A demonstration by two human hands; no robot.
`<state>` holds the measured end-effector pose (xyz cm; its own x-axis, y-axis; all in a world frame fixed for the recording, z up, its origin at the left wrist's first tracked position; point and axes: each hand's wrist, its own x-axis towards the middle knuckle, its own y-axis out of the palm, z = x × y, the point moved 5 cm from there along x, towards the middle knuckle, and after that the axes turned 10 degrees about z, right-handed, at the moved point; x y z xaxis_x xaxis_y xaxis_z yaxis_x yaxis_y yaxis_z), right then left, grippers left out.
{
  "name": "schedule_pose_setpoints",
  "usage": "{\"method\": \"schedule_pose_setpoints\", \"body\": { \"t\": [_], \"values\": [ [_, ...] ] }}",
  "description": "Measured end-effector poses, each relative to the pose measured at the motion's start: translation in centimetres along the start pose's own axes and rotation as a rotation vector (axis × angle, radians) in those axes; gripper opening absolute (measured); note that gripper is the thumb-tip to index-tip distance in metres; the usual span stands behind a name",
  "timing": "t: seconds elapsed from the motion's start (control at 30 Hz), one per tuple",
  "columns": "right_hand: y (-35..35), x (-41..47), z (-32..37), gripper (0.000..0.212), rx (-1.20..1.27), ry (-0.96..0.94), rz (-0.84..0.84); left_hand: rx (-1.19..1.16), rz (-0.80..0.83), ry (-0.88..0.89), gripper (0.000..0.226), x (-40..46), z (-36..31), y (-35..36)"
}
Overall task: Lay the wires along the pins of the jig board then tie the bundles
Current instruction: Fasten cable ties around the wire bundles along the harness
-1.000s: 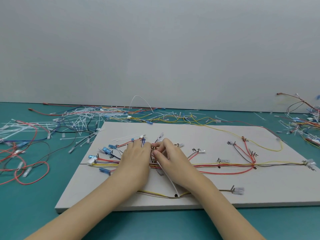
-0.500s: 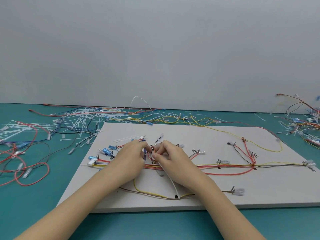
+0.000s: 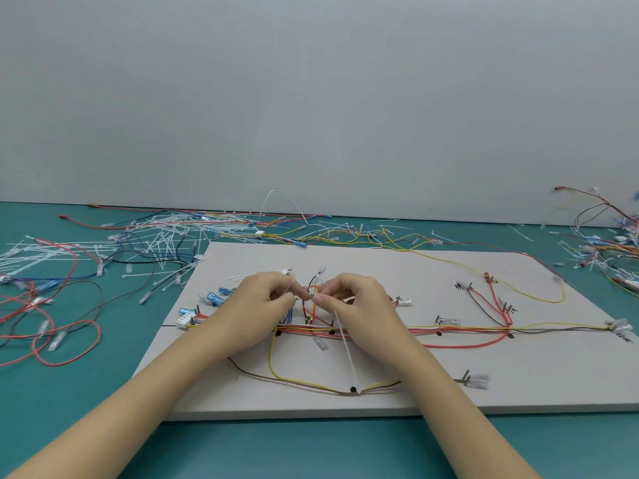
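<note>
On the teal table (image 3: 311,444) lies a pale grey jig board (image 3: 432,368), and both hands meet over its middle. Left hand (image 3: 256,305) has its fingers curled, thumb and forefinger pinching something small and thin at a short upright loop of red and yellow wires (image 3: 313,302); what exactly it pinches is too small to tell. Right hand (image 3: 359,302) faces it, its fingertips touching or almost touching those of the left, thumb and forefinger pinched on the top end of a white cable tie (image 3: 347,354). That tie runs down and toward the near edge of the board, ending where a yellow wire and a brown wire (image 3: 294,380) meet beside a black pin (image 3: 352,389). A long bundle of red, yellow and dark wires (image 3: 460,329) stretches across the board to the right, passing more pins and ending in clear plastic connectors (image 3: 620,326). Blue connectors (image 3: 215,298) sit just left of the left hand. Loose white cable ties (image 3: 162,236) and spare wires (image 3: 52,326) are scattered on the table to the left, with another tangle (image 3: 608,247) at the far right.
</note>
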<state>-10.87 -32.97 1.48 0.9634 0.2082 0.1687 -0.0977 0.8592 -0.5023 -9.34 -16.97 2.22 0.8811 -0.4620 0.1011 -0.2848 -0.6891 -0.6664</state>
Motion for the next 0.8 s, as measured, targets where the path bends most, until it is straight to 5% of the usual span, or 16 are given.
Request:
{"method": "schedule_pose_setpoints", "body": {
  "t": [0.57,0.8],
  "values": [
    [0.2,-0.1,0.1,0.012,0.138,0.002,-0.002,-0.157,0.097,0.03,0.024,0.5,1.3,0.3],
    [0.3,0.2,-0.2,0.019,0.107,-0.02,-0.037,0.0,0.002,0.038,0.023,0.7,1.1,0.4]
  ]
}}
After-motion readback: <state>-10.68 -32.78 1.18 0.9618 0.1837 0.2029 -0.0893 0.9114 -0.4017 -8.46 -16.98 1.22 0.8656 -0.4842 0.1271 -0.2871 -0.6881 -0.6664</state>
